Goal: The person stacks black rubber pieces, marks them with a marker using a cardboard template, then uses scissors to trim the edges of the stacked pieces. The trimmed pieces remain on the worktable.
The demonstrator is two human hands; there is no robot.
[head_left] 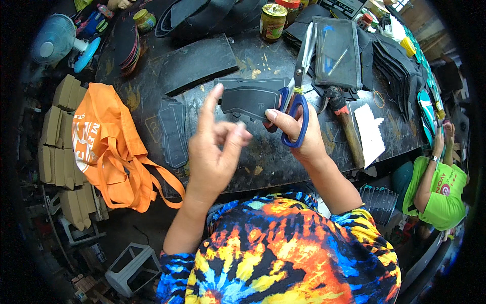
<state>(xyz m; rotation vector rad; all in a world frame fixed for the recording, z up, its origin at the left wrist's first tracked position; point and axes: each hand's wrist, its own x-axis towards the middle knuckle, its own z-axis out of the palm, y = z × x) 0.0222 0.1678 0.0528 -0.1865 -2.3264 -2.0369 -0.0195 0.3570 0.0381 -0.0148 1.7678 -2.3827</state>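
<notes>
My right hand (305, 133) grips a pair of scissors (298, 109) with blue handles, blades pointing up and away from me. Right by its thumb is a curved black cut piece (249, 101) with a pale outline drawn on it; whether the thumb pinches it, I cannot tell. My left hand (215, 139), slightly blurred, is raised over the table with the index finger stretched out, the other fingers bent, and nothing in it. Behind the curved piece lies another outlined black piece (273, 82). More black cut pieces (173, 133) lie stacked left of my left hand.
A thick black slab (200, 62) lies on the dark table (248, 172). A wooden-handled hammer (347, 126), white paper scrap (371, 134), clear pouch (336, 53) and jar (272, 23) surround the work. An orange bag (114, 147) hangs at left; a person in green (438, 190) is at right.
</notes>
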